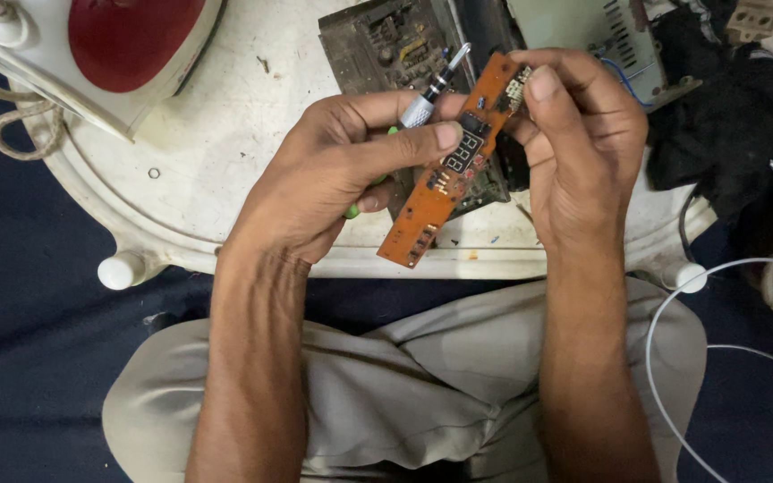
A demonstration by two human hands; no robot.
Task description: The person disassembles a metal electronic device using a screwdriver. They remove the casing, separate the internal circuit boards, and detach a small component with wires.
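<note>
A long orange circuit board (436, 201) with a small digit display is held tilted above the white table (225, 152). My left hand (333, 174) grips a screwdriver (431, 89) with a green handle and a silver shaft; its thumb also presses on the board near the display. My right hand (579, 148) pinches the board's upper end between thumb and fingers. The screwdriver tip points up and to the right, beside the board's top edge.
A dusty dark circuit board (386, 45) lies on the table behind the hands. A white and red clothes iron (109, 45) with its braided cord sits at the upper left. A white wire (673, 331) loops at the right, beside dark cloth and parts.
</note>
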